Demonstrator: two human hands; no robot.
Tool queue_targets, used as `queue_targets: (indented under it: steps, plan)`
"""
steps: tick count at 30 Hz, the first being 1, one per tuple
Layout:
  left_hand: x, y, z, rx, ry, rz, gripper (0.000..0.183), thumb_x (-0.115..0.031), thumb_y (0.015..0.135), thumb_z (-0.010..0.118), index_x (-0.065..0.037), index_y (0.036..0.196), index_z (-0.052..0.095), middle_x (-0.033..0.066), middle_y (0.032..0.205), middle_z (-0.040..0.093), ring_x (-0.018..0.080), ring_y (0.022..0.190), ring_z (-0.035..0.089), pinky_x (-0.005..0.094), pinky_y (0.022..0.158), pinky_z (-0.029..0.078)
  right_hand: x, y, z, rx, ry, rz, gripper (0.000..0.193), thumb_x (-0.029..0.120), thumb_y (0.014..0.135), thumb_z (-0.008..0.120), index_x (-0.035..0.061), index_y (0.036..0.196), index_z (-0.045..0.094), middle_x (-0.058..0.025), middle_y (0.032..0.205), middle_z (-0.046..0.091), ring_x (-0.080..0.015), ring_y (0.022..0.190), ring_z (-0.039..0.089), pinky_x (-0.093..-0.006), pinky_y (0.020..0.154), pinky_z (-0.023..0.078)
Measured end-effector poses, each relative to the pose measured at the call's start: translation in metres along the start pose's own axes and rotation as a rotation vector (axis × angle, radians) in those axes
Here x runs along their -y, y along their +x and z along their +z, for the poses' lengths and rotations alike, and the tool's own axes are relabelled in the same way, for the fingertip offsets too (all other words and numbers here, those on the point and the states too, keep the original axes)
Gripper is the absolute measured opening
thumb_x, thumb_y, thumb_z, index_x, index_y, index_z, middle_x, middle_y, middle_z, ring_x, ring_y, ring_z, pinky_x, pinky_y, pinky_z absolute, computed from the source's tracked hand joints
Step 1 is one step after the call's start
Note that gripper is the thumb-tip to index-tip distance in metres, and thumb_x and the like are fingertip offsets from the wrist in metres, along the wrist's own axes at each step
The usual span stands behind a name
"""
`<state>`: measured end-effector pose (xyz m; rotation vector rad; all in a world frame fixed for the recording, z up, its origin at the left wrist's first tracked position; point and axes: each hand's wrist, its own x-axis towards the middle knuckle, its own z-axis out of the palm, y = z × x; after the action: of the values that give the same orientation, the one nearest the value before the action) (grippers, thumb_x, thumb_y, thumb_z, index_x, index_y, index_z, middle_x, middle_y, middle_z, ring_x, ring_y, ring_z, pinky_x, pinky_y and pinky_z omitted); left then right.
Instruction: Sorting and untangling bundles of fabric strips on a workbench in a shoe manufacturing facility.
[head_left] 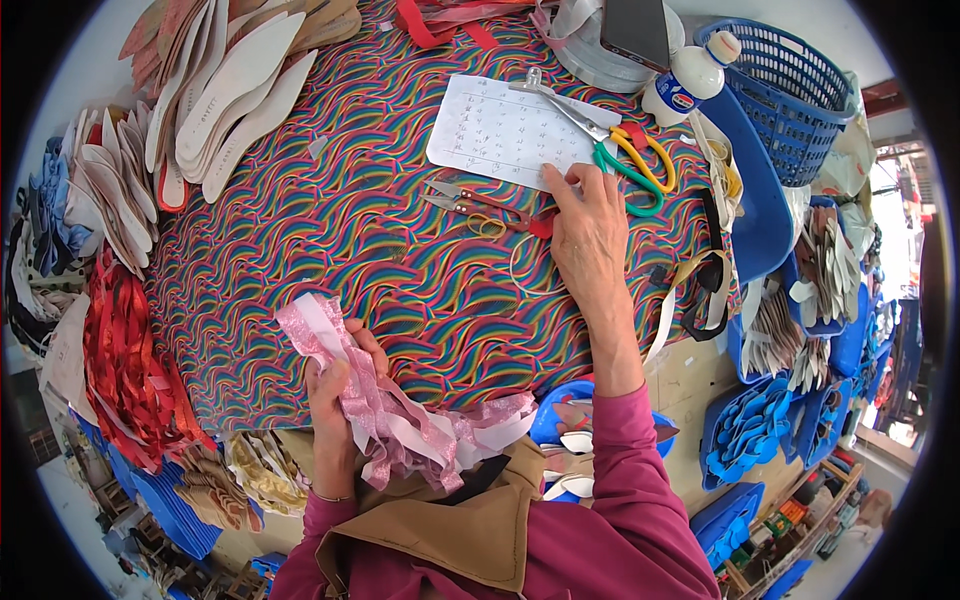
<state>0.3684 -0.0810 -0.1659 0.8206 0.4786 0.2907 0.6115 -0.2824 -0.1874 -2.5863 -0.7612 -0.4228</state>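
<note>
On the rainbow-wave table (420, 250): white paper (490, 130), yellow-and-green-handled scissors (600, 131)
Left hand (334, 385): clutching glittery pink-and-white strips (372, 412) at the near edge
Right hand (590, 225): on paper, can't tell if gripping
Room: loads of blue plastic bins (715, 510)

I have room to pass over the middle of the patterned worktop (440, 290), between pink ribbons (372, 408) at the near edge and the paper (487, 128) farther back. Small snips (498, 206) lie before the paper; scissors (597, 129) cross its right side. Insoles (235, 95) crowd my far left, a bottle (688, 82) my far right.
</note>
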Motion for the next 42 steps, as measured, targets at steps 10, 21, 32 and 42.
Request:
queue_targets:
  steps: [10,21,32,42]
  plan:
    - [-0.025,-0.010,0.037,0.121,0.282,-0.011,0.050,-0.013,0.087,0.056,0.000,0.135,0.050,0.0155,0.105,0.064,0.0223,0.082,0.061,0.0274,0.073,0.048,0.053,-0.022,-0.056,-0.025,0.561,-0.197,0.033,-0.001,0.078,0.065,0.0027,0.111,0.068,-0.0088,0.102,0.064,-0.0258,0.089,0.060,-0.0335,0.077,0.049]
    - [-0.036,-0.037,0.060,0.168,0.316,-0.056,0.051,0.001,0.078,0.060,0.003,0.129,0.051,0.0196,0.104,0.066,0.0283,0.085,0.067,0.0294,0.075,0.054,0.129,-0.068,-0.072,0.425,1.662,0.191,0.036,0.004,0.087,0.062,0.0028,0.123,0.064,-0.0080,0.114,0.060,-0.0182,0.091,0.059,-0.0272,0.075,0.048]
    - [-0.053,-0.032,0.027,0.653,-0.011,-0.451,0.090,-0.020,0.074,0.064,-0.008,0.153,0.023,0.0281,0.099,0.065,0.0366,0.077,0.067,0.0348,0.058,0.056,0.151,-0.092,-0.085,0.637,1.983,0.498,0.038,0.000,0.086,0.058,-0.0002,0.123,0.061,-0.0039,0.095,0.062,-0.0105,0.057,0.053,-0.0176,0.046,0.042]
    - [-0.059,-0.038,0.007,0.437,0.017,-0.369,0.059,-0.011,0.080,0.065,0.000,0.136,0.047,0.0189,0.104,0.066,0.0245,0.083,0.066,0.0314,0.070,0.055,0.191,-0.084,-0.109,0.384,1.838,0.473,0.042,-0.005,0.079,0.055,-0.0005,0.120,0.064,-0.0034,0.088,0.067,-0.0084,0.065,0.056,-0.0183,0.057,0.045]
